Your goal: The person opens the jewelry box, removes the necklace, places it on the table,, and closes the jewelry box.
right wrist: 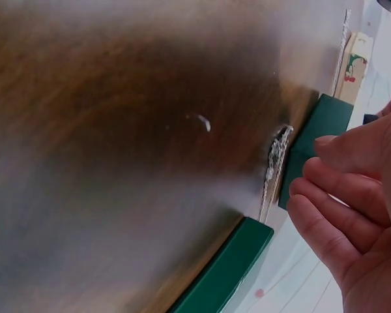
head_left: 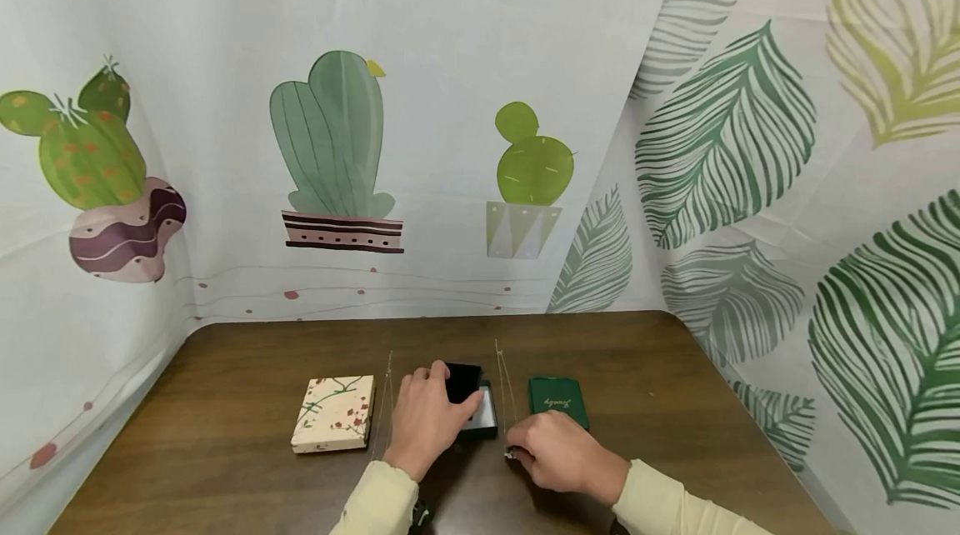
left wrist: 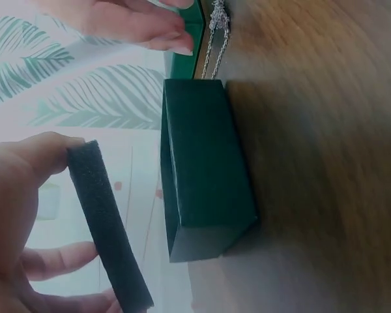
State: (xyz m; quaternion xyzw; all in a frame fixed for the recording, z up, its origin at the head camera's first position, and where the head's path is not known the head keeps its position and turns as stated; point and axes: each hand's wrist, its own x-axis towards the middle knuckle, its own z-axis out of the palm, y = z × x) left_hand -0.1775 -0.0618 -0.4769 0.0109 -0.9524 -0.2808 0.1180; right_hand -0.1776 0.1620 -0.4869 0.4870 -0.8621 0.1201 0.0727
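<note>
My left hand (head_left: 426, 418) pinches a black foam pad (left wrist: 111, 228) by its edges, holding it tilted above a dark green jewelry box base (left wrist: 205, 163). The base's white inside shows in the head view. Right of the base, a silver necklace (right wrist: 277, 156) lies on the table, its chain stretched away from me. Close to its pendant end is my right hand (head_left: 558, 447), fingers loosely bent. In the right wrist view those fingers (right wrist: 326, 228) hold nothing and stand apart from the necklace. The green lid (head_left: 557, 400) with gold lettering lies just beyond that hand.
A cream box (head_left: 333, 414) with a floral branch print stands to the left. Between it and my left hand a second thin chain (head_left: 387, 393) lies on the brown wooden table (head_left: 247, 385). Printed curtains (head_left: 450, 285) hang behind the table and at its right.
</note>
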